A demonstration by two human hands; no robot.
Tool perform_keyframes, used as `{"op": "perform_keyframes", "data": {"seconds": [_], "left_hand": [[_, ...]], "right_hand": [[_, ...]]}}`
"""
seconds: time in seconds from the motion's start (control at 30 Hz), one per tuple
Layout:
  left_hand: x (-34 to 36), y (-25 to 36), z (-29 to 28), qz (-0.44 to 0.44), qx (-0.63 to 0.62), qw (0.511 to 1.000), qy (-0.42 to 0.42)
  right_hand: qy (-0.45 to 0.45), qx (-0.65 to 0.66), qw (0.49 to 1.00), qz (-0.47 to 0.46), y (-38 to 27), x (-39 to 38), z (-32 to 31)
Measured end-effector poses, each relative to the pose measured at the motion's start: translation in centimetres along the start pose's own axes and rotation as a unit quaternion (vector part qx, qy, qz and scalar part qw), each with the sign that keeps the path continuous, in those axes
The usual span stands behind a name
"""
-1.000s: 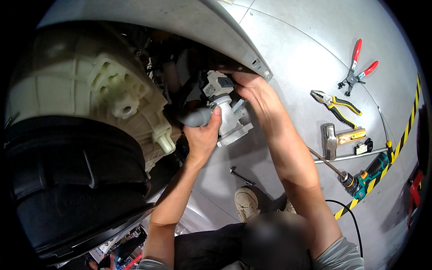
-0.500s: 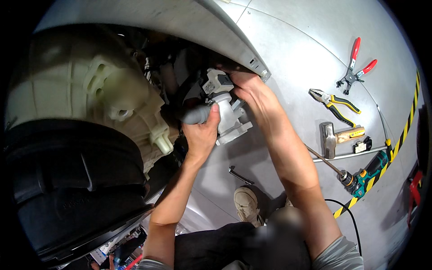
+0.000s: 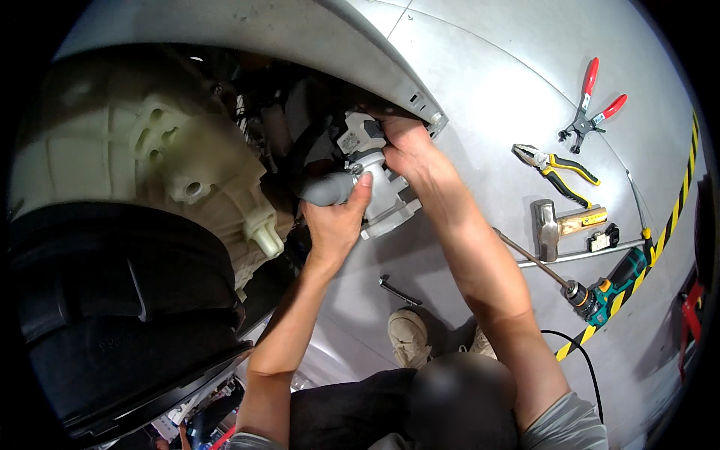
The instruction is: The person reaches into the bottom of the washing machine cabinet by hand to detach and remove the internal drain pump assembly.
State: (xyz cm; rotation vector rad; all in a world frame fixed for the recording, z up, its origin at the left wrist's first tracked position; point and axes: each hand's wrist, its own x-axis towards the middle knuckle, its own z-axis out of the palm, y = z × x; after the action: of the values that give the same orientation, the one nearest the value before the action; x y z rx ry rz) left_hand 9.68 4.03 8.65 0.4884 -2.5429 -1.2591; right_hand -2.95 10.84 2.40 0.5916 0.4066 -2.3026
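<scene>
A light grey drain pump (image 3: pixel 385 202) with a dark motor end hangs between my hands at the opening of the appliance. A thick grey rubber hose (image 3: pixel 327 190) joins its left side. My left hand (image 3: pixel 335 225) is closed around the hose joint, thumb pressed on the pump housing. From the right, my right hand (image 3: pixel 405 142) reaches round the upper, far side of the pump, gripping it near the motor end. Its fingertips are hidden in shadow behind the pump and the panel edge.
A pale plastic tub (image 3: pixel 82 150) and a black rounded part (image 3: pixel 120 277) fill the left. A grey panel edge (image 3: pixel 405 79) curves above my hands. On the floor lie red-handled pliers (image 3: pixel 583 124), combination pliers (image 3: pixel 556 171), a hammer (image 3: pixel 549 229), a cordless drill (image 3: pixel 600 296) and a small metal tool (image 3: pixel 400 290).
Very little differs. The hose looks sharper and slightly straighter at the pump, and my left thumb sits a little to the right. My right hand keeps its place behind the pump.
</scene>
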Motion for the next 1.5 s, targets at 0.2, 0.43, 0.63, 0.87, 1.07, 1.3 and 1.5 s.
{"op": "perform_keyframes", "data": {"seconds": [0.2, 0.43, 0.63, 0.87, 1.07, 1.3, 1.5], "left_hand": [[0.6, 0.8, 0.1, -0.002, 0.035, 0.999, -0.016], [0.5, 0.3, 0.2, -0.047, -0.001, 0.999, -0.008], [0.8, 0.4, -0.3, -0.037, -0.032, 0.999, -0.015], [0.0, -0.3, -1.3, -0.089, 0.000, 0.994, -0.057], [-0.6, 0.3, -1.1, 0.013, 0.045, 0.998, -0.048], [-0.8, 0.1, -0.8, -0.032, 0.005, 0.999, -0.017], [-0.3, -0.2, -1.3, -0.005, 0.025, 0.999, -0.025]], "right_hand": [[-0.014, -0.026, 1.000, 0.001, -0.2, 0.2, 0.1], [-0.032, 0.004, 0.999, 0.016, -0.3, 0.3, 0.0], [-0.025, -0.031, 0.999, 0.010, -0.1, 0.0, -0.2], [0.021, -0.039, 0.999, -0.009, 0.4, 0.4, 0.2], [-0.059, -0.012, 0.998, -0.032, -0.7, 2.1, -0.9], [-0.012, -0.011, 1.000, 0.003, 0.0, 2.2, -2.0], [-0.025, -0.025, 0.999, 0.008, -0.6, 0.3, -0.2]]}}
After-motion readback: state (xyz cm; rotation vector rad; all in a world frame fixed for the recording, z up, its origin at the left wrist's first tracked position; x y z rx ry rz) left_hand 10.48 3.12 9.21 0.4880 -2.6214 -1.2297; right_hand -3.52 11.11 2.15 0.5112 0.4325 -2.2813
